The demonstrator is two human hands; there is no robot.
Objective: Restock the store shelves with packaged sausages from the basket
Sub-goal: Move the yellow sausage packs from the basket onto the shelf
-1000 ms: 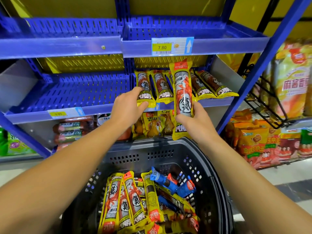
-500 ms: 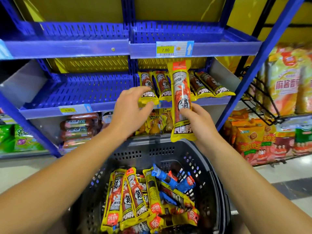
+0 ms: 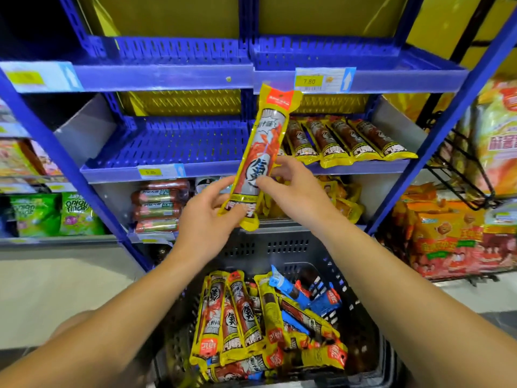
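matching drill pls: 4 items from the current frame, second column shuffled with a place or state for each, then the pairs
Column 1
1. held sausage pack
2. blue-wrapped sausages
3. row of yellow sausage packs
4. green snack bags

Column 2
A. lying in the dark basket
B. on the far left lower shelf
C. gripped by both the left hand and the right hand, nearly upright
D. lined up on the right half of the middle blue shelf

Pairs: 1-C, 2-A, 3-D, 4-B
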